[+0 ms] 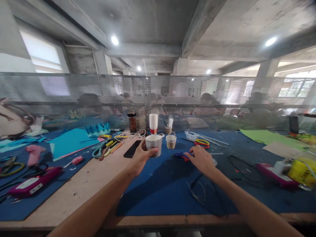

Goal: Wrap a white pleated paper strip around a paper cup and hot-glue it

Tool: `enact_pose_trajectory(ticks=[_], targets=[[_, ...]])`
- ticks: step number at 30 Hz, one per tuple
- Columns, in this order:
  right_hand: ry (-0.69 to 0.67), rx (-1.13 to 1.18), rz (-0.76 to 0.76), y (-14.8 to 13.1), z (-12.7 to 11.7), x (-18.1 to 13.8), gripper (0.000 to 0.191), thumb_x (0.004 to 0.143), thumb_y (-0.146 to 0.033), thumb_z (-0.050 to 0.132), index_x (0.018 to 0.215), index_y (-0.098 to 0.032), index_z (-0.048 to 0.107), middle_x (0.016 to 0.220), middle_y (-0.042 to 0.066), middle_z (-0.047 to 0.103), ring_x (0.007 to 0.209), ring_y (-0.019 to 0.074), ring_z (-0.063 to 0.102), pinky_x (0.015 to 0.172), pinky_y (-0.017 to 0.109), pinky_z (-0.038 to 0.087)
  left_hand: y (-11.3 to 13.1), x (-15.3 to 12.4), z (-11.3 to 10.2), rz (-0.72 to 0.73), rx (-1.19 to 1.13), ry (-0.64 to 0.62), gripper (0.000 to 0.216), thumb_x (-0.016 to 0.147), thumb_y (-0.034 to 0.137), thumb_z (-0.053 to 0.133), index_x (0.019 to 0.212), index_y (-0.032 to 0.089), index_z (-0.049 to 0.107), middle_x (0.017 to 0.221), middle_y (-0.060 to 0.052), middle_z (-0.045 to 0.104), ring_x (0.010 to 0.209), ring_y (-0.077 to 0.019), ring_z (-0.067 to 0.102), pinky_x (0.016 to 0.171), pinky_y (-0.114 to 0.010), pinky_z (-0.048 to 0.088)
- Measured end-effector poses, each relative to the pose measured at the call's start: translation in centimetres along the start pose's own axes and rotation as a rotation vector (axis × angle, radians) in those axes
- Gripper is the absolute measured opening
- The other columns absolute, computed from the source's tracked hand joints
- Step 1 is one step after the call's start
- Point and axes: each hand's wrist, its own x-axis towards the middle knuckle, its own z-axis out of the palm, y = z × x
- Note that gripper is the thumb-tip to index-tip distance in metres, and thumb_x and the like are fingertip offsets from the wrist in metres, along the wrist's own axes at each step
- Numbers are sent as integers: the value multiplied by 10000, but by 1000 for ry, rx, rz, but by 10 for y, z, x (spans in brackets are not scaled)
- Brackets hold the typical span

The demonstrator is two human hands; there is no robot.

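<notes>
My left hand [141, 157] is closed round a white ribbed cup [153, 144], held upright above the blue mat with the thumb across its front. My right hand [202, 160] is low over the mat, its fingers curled at a blue hot glue gun [178, 154] with an orange-red trigger. The hand covers part of the gun. Just beyond the held cup stands a stack of white paper cups [153, 121] with a red printed band. A small basket-like cup with a handle [171, 141] stands between my hands.
A black phone [132, 149] lies left of the held cup, near pliers and scissors [98, 150]. Red-and-yellow scissors [202, 143] lie beyond my right hand. A cable [201, 192] loops across the blue mat [158, 200]. A perforated metal screen [172, 89] rises behind the table.
</notes>
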Motion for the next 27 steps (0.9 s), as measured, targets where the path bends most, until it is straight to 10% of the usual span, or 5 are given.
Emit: enact_pose_trajectory(ticks=[11,27], targets=[[120,235,-250,-138,24,-35,401,818,-558,738,924,-216,556,863,32,689,799,225,665,709,325,463,-3,-4,6,354,305,243,768,597,177,901,1235,266,482,1231,-62,592,1133,-258,601,972,-351,473],[282,211,-367,-126,28,-26,116,974,-297,556,903,-221,609,883,36,711,823,203,664,789,315,454,7,-5,4,349,406,305,742,597,246,914,1211,253,497,1146,-53,604,1103,-259,593,959,-357,452]])
